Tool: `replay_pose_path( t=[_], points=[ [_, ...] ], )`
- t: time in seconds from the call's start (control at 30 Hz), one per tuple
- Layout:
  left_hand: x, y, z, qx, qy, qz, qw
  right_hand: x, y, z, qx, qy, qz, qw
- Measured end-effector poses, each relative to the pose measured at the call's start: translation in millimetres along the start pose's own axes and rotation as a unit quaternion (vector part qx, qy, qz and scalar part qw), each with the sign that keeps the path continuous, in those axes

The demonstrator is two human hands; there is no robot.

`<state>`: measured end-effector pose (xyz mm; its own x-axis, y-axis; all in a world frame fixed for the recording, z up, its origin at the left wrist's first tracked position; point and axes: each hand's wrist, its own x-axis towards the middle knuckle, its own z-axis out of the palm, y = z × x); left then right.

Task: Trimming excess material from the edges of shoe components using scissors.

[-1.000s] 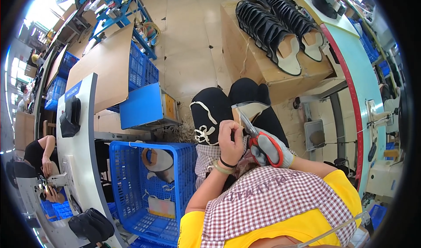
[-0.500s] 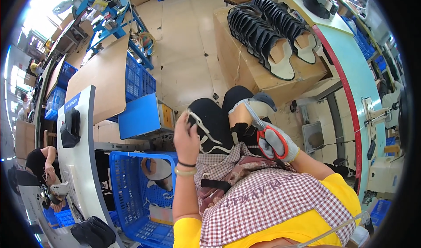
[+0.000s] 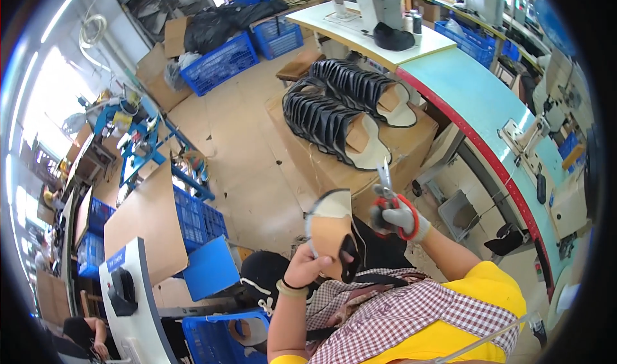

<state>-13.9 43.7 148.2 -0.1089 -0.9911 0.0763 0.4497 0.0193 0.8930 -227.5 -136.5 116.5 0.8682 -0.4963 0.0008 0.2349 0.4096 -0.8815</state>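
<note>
Head view: left hand grips a tan shoe upper with a black strap, lifted above the lap, fingers wrapped round its lower edge. Right hand, gloved, is closed through the red handles of scissors, blades pointing up and away; whether the blades are parted cannot be told. Upper sits just left of the scissors, near but not touching. Risk, as judged: the blade tips are close to the upper's rim and the bare left fingers, so a slip could nick leather or skin. Cardboard box with rows of black uppers stands ahead.
</note>
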Motion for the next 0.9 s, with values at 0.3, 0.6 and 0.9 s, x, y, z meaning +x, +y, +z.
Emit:
replay_pose_path(
  t=[0.3, 0.6, 0.9],
  points=[
    [20.5, -5.5, -3.3, -0.369, 0.015, 0.133, 0.920, 57.9, 25.1, 26.0, 0.361, -0.082, -0.019, 0.929],
    [51.7, -78.7, -96.3, 0.457, 0.506, 0.071, 0.728, 35.3, -7.9, 9.7, -0.442, 0.234, -0.129, 0.856],
    [198.5, -3.6, -44.4, 0.579, 0.247, 0.182, 0.756, 66.8, 2.5, -74.5, -0.147, 0.510, 0.024, 0.847]
  ],
)
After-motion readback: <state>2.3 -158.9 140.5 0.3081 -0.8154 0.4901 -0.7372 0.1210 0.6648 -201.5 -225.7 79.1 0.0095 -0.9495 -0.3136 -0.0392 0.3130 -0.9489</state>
